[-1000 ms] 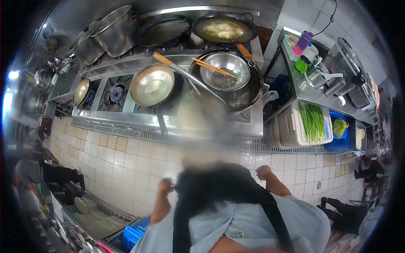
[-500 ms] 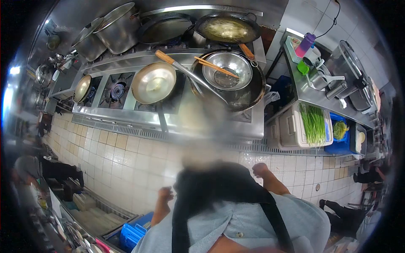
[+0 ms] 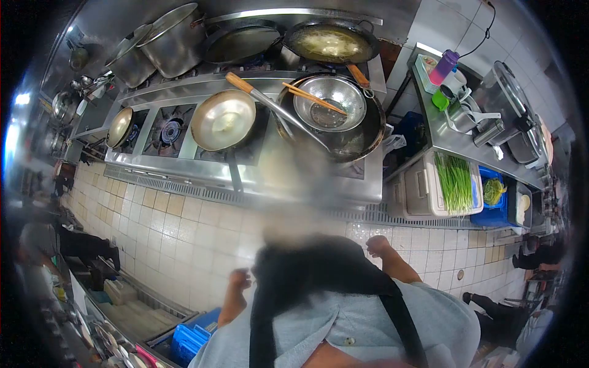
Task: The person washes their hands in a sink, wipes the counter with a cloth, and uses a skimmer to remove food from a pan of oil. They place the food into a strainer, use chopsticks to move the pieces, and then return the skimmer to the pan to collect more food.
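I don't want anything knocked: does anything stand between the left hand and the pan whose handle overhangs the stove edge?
Nothing visible does: between the left hand and the handle of the pan lie only floor and grating. Just right, the view is blurred.

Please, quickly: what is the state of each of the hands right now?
Left hand: loosely curled, nothing visible in it; fully closed or not cannot be told.
Right hand: curled, nothing visible in it; fully closed or not cannot be told.
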Tool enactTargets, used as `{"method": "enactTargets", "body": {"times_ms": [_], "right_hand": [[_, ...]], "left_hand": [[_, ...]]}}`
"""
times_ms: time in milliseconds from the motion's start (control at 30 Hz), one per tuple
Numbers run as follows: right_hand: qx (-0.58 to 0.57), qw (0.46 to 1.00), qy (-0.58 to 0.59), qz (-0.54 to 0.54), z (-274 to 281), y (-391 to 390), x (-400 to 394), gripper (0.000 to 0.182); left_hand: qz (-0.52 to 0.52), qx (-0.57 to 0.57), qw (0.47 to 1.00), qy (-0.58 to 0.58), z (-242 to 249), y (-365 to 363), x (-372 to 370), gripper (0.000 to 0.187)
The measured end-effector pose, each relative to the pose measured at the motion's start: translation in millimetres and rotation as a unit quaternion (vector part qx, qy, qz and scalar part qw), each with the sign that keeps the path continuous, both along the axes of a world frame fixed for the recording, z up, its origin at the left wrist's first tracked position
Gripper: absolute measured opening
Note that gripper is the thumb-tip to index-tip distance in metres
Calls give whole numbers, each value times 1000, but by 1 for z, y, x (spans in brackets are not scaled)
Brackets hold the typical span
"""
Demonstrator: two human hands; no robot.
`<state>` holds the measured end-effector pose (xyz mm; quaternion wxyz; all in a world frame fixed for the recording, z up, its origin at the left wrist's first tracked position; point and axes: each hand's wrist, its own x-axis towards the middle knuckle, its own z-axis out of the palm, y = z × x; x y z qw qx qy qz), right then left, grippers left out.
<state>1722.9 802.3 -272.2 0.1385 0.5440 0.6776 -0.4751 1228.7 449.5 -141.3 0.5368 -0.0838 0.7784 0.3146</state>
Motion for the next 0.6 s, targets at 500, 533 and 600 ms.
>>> {"method": "enactTargets", "body": {"times_ms": [500,533,600], "right_hand": [[-69,988,28,134,2,1,11,10],[-69,988,28,133,9,1,7,10],[-163,981,-22,-104,47,-3,-13,9]], "left_hand": [[-181,-9,982,57,-30,-3,-16,43],[-218,13,972,83,-49,-13,-21,44],[-254,36,960,109,-59,-17,-23,45]]}}
